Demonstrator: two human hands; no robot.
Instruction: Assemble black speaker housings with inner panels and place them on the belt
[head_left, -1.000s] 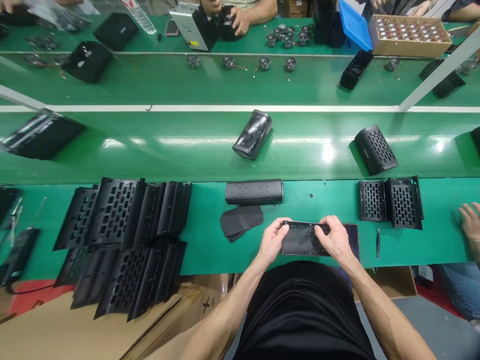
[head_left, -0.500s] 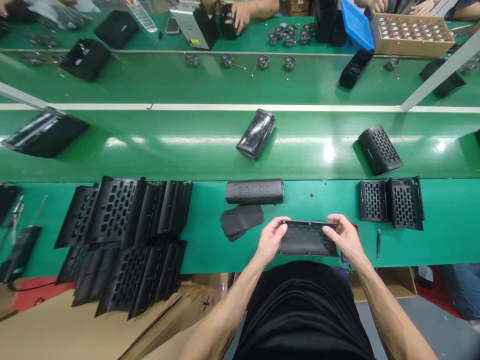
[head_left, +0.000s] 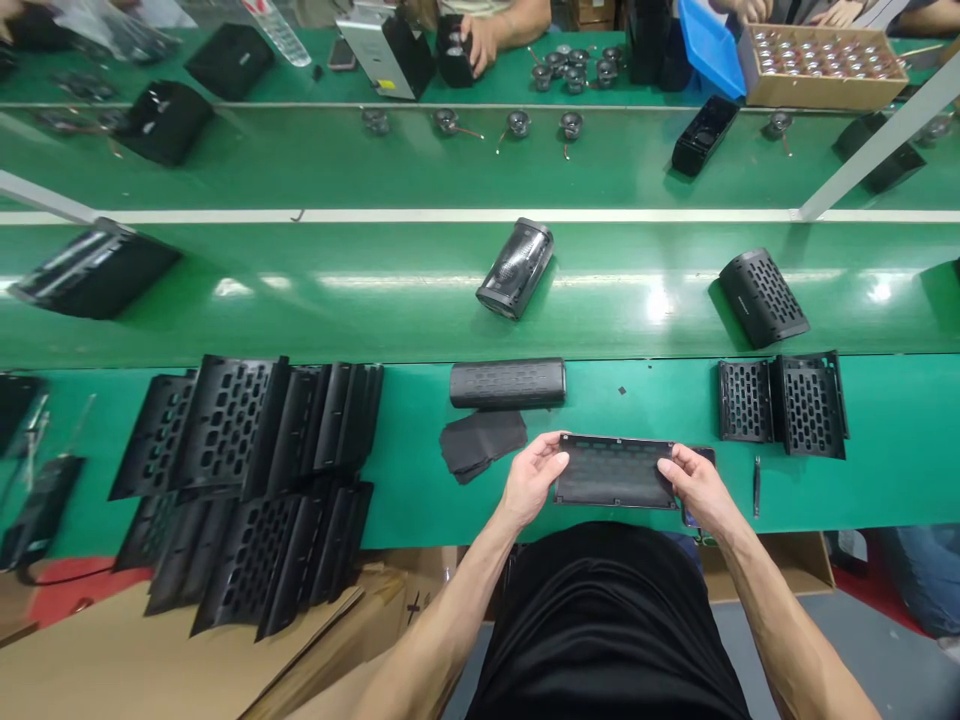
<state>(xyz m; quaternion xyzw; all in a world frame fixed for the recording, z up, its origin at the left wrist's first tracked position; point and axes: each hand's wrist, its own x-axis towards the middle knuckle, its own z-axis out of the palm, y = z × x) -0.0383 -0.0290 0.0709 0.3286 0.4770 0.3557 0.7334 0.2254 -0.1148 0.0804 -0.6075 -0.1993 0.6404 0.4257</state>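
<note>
Between my hands is a black speaker grille panel (head_left: 616, 474), its hollow inner side facing up and lined with dark mesh or cloth. My left hand (head_left: 534, 478) grips its left end, thumb on the near face. The right end is pinched by my right hand (head_left: 697, 484), thumb over the edge. Behind it lies a closed-looking black grille cover (head_left: 508, 383). A small pile of black cloth sheets (head_left: 484, 441) rests left of my left hand. Partly hidden by my right hand is a phone (head_left: 706, 456).
Stacked black grille panels (head_left: 232, 425) fill the bench's left side. Two more perforated panels (head_left: 811, 405) stand at right, near a black pen-like tool (head_left: 757, 487). Beyond, speaker housings (head_left: 516, 268) lie on the green conveyor. Across it, a co-worker's hand (head_left: 481, 42) holds a black housing.
My right hand has shifted outward to the panel's right end, with its thumb now at the edge. The panel has tilted slightly and sits a little higher.
</note>
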